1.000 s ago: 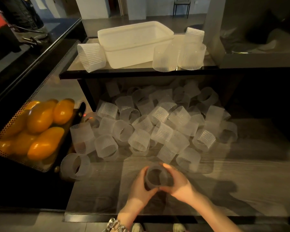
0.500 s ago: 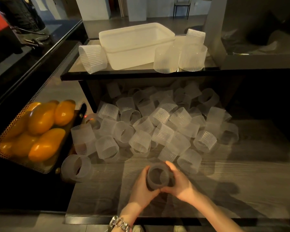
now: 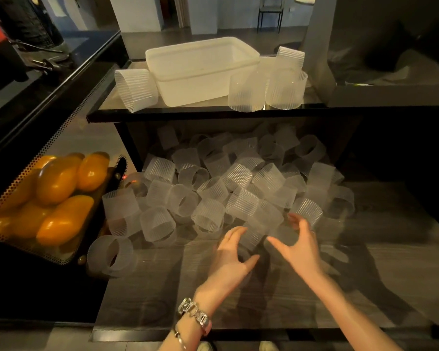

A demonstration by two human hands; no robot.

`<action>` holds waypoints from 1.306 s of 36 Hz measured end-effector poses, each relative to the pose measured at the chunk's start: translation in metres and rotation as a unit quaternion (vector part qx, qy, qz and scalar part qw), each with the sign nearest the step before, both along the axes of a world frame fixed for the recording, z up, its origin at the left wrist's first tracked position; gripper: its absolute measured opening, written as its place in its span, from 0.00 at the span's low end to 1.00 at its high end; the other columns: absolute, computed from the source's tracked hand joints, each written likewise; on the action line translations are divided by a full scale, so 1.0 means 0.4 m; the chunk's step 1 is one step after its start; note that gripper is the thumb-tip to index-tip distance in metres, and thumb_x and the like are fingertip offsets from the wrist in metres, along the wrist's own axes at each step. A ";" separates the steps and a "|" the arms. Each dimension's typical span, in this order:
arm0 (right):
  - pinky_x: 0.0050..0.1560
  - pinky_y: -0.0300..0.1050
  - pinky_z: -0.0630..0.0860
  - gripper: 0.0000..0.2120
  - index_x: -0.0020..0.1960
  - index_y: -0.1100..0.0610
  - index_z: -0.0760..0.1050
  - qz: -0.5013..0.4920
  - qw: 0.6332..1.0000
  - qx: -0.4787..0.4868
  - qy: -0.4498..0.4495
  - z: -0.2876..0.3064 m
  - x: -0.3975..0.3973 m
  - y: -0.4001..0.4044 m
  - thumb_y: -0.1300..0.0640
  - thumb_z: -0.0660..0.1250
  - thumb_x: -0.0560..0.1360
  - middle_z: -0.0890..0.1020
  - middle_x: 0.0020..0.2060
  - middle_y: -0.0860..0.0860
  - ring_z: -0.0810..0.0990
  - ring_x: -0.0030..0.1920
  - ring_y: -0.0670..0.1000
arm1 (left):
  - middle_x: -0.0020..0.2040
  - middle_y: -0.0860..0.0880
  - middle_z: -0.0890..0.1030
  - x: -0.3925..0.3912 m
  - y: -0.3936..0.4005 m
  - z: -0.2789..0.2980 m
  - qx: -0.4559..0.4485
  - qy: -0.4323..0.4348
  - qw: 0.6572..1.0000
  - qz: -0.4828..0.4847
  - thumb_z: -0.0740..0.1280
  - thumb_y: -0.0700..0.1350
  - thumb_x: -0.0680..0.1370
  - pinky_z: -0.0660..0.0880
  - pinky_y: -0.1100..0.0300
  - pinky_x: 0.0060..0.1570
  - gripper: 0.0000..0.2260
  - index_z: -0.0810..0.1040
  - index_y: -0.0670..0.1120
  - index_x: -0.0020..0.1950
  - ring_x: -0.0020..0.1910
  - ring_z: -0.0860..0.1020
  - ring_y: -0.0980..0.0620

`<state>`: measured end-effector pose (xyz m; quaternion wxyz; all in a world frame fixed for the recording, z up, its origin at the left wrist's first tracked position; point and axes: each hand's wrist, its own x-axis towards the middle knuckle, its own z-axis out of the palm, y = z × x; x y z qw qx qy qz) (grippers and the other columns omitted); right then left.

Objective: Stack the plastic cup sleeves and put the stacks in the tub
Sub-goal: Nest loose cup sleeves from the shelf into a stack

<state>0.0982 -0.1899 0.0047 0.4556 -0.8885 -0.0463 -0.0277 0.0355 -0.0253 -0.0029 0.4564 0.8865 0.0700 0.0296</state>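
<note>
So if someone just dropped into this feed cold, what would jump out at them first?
Probably the big heap of ribbed translucent cup sleeves spread over the lower wooden shelf, with the left hand and right hand open at its near edge. Next, the bright orange fruit in a perforated tray on the left. Then the white tub on the upper shelf, with sleeve stacks beside it rather than inside.

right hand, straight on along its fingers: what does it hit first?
Likely the ribbed sleeve at the near edge of the sleeve pile: the right hand is open, its fingers pointing up and away towards it. Whether they already touch is unclear; depth is hard to judge.
</note>
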 end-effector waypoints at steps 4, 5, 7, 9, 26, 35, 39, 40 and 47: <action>0.65 0.51 0.68 0.41 0.68 0.61 0.65 -0.007 0.996 -0.036 0.077 -0.003 0.035 0.003 0.52 0.79 0.62 0.73 0.64 0.56 0.70 0.66 0.56 | 0.73 0.55 0.62 0.035 -0.016 0.007 0.068 0.011 0.997 -0.030 0.69 0.50 0.73 0.49 0.64 0.69 0.31 0.61 0.50 0.73 0.72 0.58 0.59; 0.64 0.51 0.68 0.40 0.68 0.60 0.65 -0.001 0.995 -0.048 0.090 -0.005 0.041 0.005 0.52 0.79 0.62 0.74 0.64 0.56 0.71 0.66 0.57 | 0.74 0.53 0.61 0.042 -0.018 0.006 0.066 0.020 0.997 -0.038 0.69 0.49 0.73 0.51 0.63 0.71 0.31 0.60 0.49 0.74 0.73 0.58 0.57; 0.62 0.50 0.70 0.37 0.68 0.58 0.67 0.015 0.992 -0.062 0.111 -0.003 0.052 0.010 0.51 0.77 0.64 0.76 0.62 0.55 0.73 0.64 0.57 | 0.74 0.51 0.61 0.053 -0.021 0.009 0.067 0.034 0.996 -0.051 0.68 0.47 0.74 0.53 0.61 0.72 0.32 0.58 0.47 0.74 0.73 0.58 0.55; 0.63 0.52 0.70 0.35 0.67 0.57 0.68 0.030 0.990 -0.056 0.127 0.000 0.058 0.016 0.52 0.77 0.64 0.78 0.61 0.55 0.73 0.63 0.57 | 0.74 0.49 0.61 0.062 -0.021 0.011 0.065 0.049 0.995 -0.052 0.68 0.47 0.74 0.56 0.57 0.72 0.33 0.57 0.47 0.75 0.73 0.59 0.53; 0.57 0.37 0.69 0.38 0.68 0.55 0.66 0.084 0.984 0.118 0.101 0.036 0.009 0.046 0.62 0.79 0.62 0.75 0.56 0.46 0.74 0.57 0.43 | 0.62 0.55 0.63 0.013 -0.019 0.040 -0.095 -0.015 0.995 -0.005 0.69 0.43 0.72 0.62 0.81 0.55 0.31 0.62 0.49 0.72 0.57 0.66 0.72; 0.52 0.30 0.73 0.40 0.62 0.41 0.63 0.152 0.968 0.186 0.077 0.085 -0.035 0.049 0.69 0.77 0.61 0.71 0.60 0.38 0.74 0.56 0.35 | 0.65 0.61 0.61 -0.020 0.016 0.094 -0.116 -0.064 0.991 -0.024 0.65 0.33 0.69 0.69 0.74 0.50 0.38 0.59 0.68 0.67 0.56 0.70 0.64; 0.51 0.33 0.74 0.41 0.66 0.46 0.63 0.153 0.973 0.158 0.068 0.096 -0.049 0.055 0.69 0.76 0.62 0.73 0.57 0.40 0.75 0.52 0.37 | 0.62 0.58 0.62 -0.024 0.035 0.105 -0.090 -0.068 0.993 -0.018 0.63 0.30 0.71 0.71 0.74 0.49 0.39 0.56 0.70 0.67 0.49 0.70 0.68; 0.52 0.34 0.74 0.41 0.67 0.47 0.63 0.152 0.976 0.141 0.063 0.098 -0.052 0.057 0.69 0.76 0.63 0.73 0.56 0.40 0.75 0.51 0.37 | 0.61 0.58 0.62 -0.027 0.040 0.107 -0.081 -0.067 0.994 -0.015 0.63 0.31 0.72 0.70 0.74 0.51 0.39 0.55 0.71 0.66 0.51 0.70 0.68; 0.53 0.29 0.69 0.34 0.65 0.48 0.68 0.188 0.980 0.057 0.034 0.101 -0.089 0.062 0.62 0.78 0.63 0.72 0.47 0.46 0.73 0.48 0.45 | 0.60 0.58 0.63 -0.061 0.068 0.102 -0.040 -0.031 0.998 0.023 0.76 0.46 0.67 0.65 0.68 0.60 0.34 0.62 0.62 0.66 0.59 0.67 0.63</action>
